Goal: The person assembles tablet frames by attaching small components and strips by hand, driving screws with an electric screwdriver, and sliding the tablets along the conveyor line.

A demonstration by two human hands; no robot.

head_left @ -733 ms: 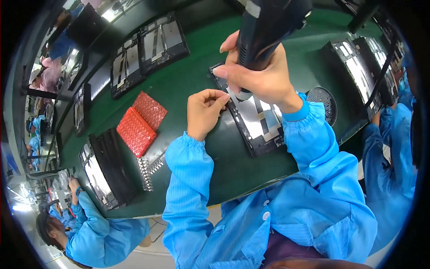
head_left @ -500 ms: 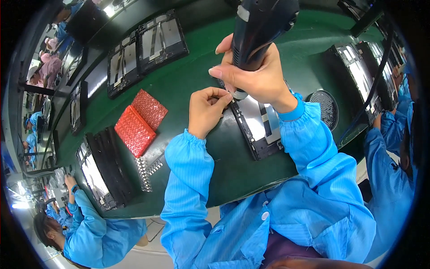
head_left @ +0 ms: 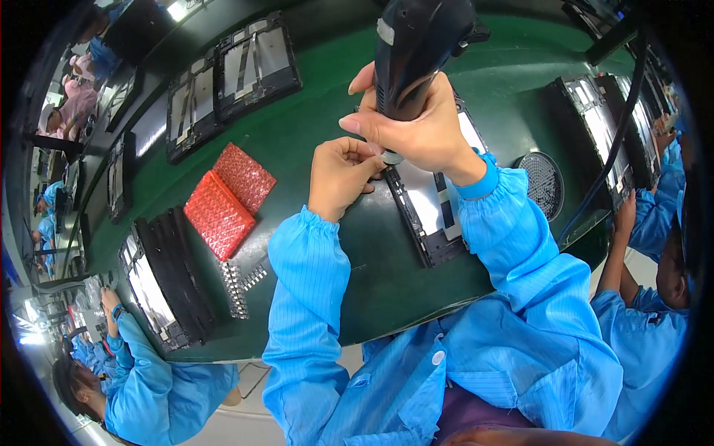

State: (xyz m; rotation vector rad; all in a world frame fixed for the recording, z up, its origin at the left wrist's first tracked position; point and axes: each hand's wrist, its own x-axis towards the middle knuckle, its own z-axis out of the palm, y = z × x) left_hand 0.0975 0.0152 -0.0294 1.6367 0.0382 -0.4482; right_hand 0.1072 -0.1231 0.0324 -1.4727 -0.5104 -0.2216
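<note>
Right hand [head_left: 420, 137] wrapped firmly round a black tool [head_left: 416, 52], which stands steeply, tip down; its exact kind cannot be told from this angle. Change over the last moment: the tip has come leftward across the open panel [head_left: 424, 212] and now sits at the panel's left edge, right by the fingertips of the left hand [head_left: 336, 178]. Earlier a small gap showed between tip and fingertips; now they look to be touching or nearly so. Left thumb and forefinger drawn together at that edge; whether anything small is pinched between them cannot be told. Judged from this, both hands now work on one spot, with tool and fingers sharing the edge rather than the panel's middle. The panel lies flat on the green table [head_left: 387, 286], in front of the person, partly hidden under the right hand and forearm. The whole view has also slid a little, so some of the apparent shift is the head's. Nearby: a round black dish [head_left: 541, 186] to the right of the panel; a red bubble-wrap pack [head_left: 218, 215] off to the left, with a strip of small metal parts [head_left: 235, 290] just below it.
</note>
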